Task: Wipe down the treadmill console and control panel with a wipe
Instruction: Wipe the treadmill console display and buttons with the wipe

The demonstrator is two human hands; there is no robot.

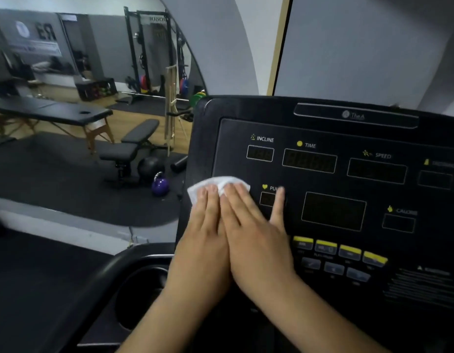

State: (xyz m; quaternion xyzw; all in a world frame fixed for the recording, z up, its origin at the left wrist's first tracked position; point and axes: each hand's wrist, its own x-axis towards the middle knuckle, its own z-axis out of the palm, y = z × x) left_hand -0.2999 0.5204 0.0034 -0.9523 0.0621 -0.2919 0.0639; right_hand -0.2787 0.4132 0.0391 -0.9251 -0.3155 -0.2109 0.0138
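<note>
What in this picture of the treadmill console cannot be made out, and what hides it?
Head view:
- Pulse label: partly covered by the right hand.
- Wipe: its lower part lies under the left hand and the right one.
- Text by the yellow buttons: blurred.
- Console: right side cut off by the frame edge.

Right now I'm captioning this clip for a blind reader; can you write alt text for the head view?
A person's left hand and right hand, side by side with straight fingers, press a crumpled white wipe onto the left side of a black treadmill console. Unlit displays labelled INCLINE, TIME and SPEED sit above, and yellow buttons lie lower right.
</note>
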